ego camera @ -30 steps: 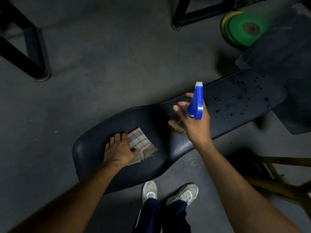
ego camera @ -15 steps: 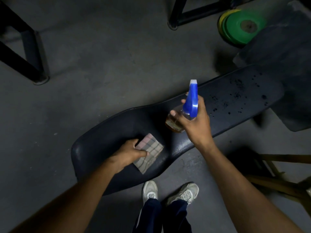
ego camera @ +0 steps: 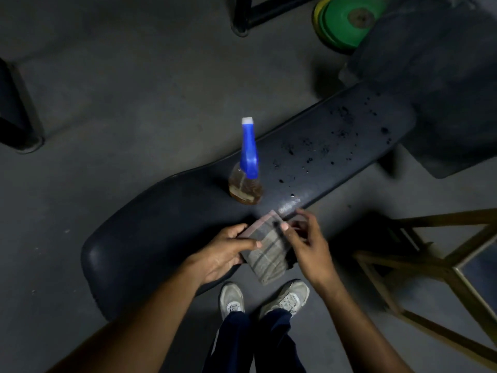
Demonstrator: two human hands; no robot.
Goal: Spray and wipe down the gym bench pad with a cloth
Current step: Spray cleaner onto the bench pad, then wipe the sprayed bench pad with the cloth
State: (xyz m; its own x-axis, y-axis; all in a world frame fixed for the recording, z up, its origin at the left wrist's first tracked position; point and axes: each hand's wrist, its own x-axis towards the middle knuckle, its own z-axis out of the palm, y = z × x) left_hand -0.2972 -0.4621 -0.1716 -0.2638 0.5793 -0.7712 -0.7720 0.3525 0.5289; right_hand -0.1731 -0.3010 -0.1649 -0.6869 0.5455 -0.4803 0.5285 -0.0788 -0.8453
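Room: dim gym floor is lying under you, with green weight plates (ego camera: 347, 21) at the top right and a wooden stool frame (ego camera: 430, 265) at your right.
Surface: the bench pad (ego camera: 166, 216) is running from lower left to upper right, and droplets (ego camera: 317, 149) are beading on its far half.
Done: judging by those droplets, the spraying is looking finished on the far half; the near half is showing no drops you can make out.
Left to do: the wiping is looking barely begun, since the wet patch is sitting untouched.
Bottle: the spray bottle (ego camera: 246, 181) is standing upright on the pad, free of both hands.
Cloth: the checked cloth (ego camera: 265, 251) is hanging between your hands, just above the pad's near edge.
Left grip: your left hand (ego camera: 226, 254) is closing around the cloth's left side.
Right grip: your right hand (ego camera: 309, 243) is pinching the cloth's right edge.
Change: half a second ago your right hand was holding the bottle above the pad and your left alone was holding the cloth down on it; now the bottle is resting and both hands are working the cloth.
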